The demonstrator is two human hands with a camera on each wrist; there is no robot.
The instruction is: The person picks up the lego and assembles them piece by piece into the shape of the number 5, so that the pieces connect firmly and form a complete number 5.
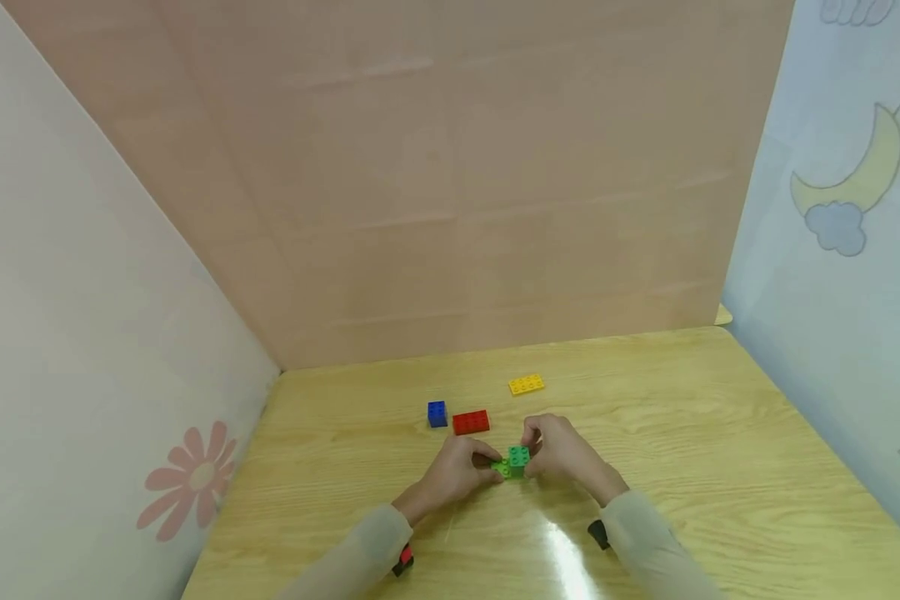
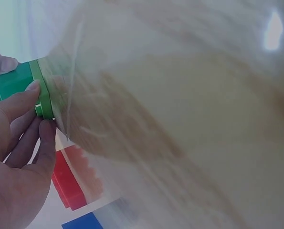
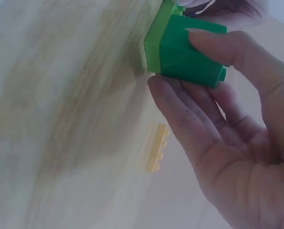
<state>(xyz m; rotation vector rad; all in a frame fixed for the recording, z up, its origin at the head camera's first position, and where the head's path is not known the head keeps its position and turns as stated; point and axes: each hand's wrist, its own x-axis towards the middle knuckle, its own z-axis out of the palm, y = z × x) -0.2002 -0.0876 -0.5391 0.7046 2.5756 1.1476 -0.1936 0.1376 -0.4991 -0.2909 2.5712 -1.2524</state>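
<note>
A light green flat toy brick [image 1: 500, 469] lies on the table, and a taller dark green toy brick [image 1: 519, 459] sits on its right end. My left hand [image 1: 456, 473] pinches the light green brick at its left end between thumb and fingers. From the right, my right hand [image 1: 567, 454] grips the dark green brick. In the right wrist view, its thumb presses one side of the dark green brick [image 3: 192, 53] while the fingers support another. The left wrist view shows the light green brick [image 2: 45, 98] flush against the dark green one.
Beyond the hands lie a red brick [image 1: 471, 422], a blue brick [image 1: 437, 414] and, farther back, a flat yellow brick [image 1: 527, 384]. A tan panel [image 1: 457, 183] stands along the back of the wooden table [image 1: 720, 433], with pale walls at both sides.
</note>
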